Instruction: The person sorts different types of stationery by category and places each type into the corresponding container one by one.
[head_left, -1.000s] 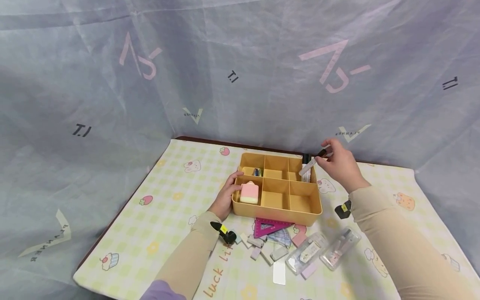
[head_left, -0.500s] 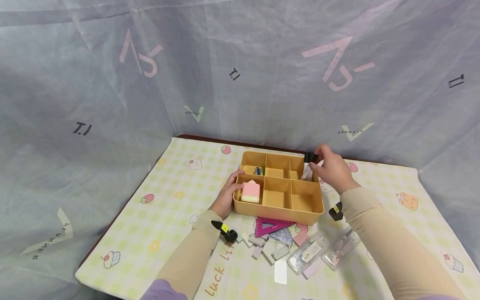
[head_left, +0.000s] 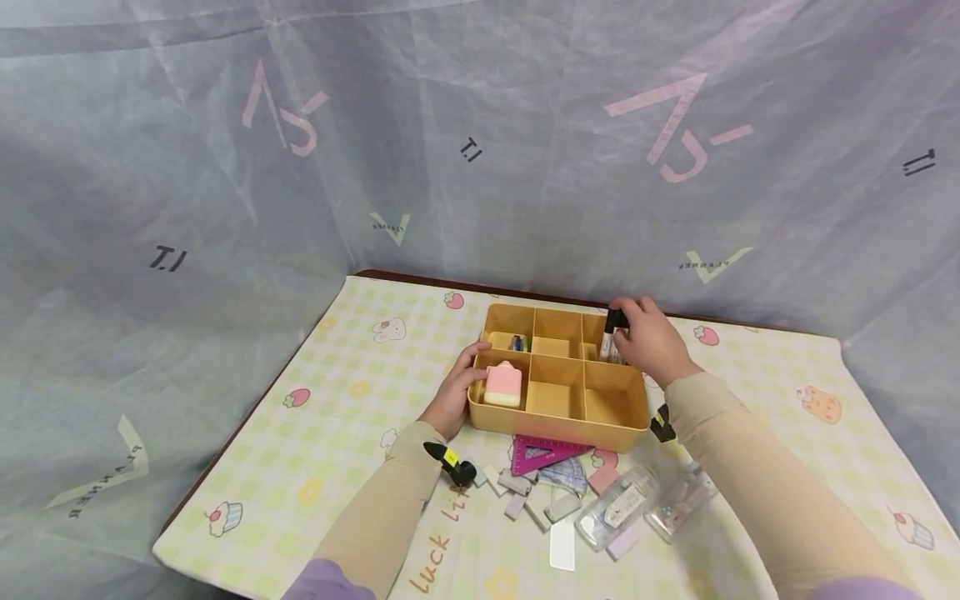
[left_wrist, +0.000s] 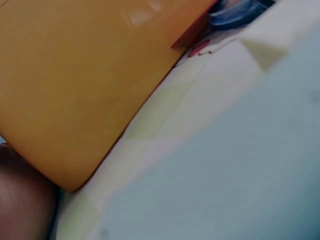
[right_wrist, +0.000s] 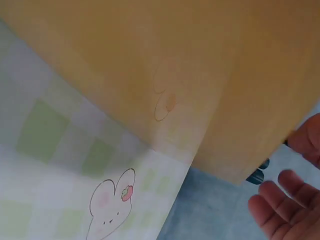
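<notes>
A yellow six-compartment storage box point(head_left: 558, 428) stands on the table. My left hand point(head_left: 452, 398) holds its left side, fingers over the rim. At the back right compartment, my right hand point(head_left: 657, 343) pinches a black-capped marker point(head_left: 622, 320) that stands in there beside another black-capped marker point(head_left: 607, 343). In the right wrist view the thumb and a fingertip meet at the box's rim, while the other fingers point(right_wrist: 282, 202) stay apart. A pink-and-cream bottle-shaped item point(head_left: 503, 385) lies in the front left compartment. Small blue and green items point(head_left: 519, 342) lie behind it.
In front of the box lie a magenta set square point(head_left: 542, 454), a clear protractor point(head_left: 566, 473), several small eraser-like blocks point(head_left: 536, 510), a white card point(head_left: 562, 546) and two clear plastic cases point(head_left: 618, 508). A grey-blue curtain point(head_left: 480, 150) hangs behind the table.
My right hand has moved left and down, bringing the marker from a tilt above the back right compartment to upright inside it. The left hand stays on the box.
</notes>
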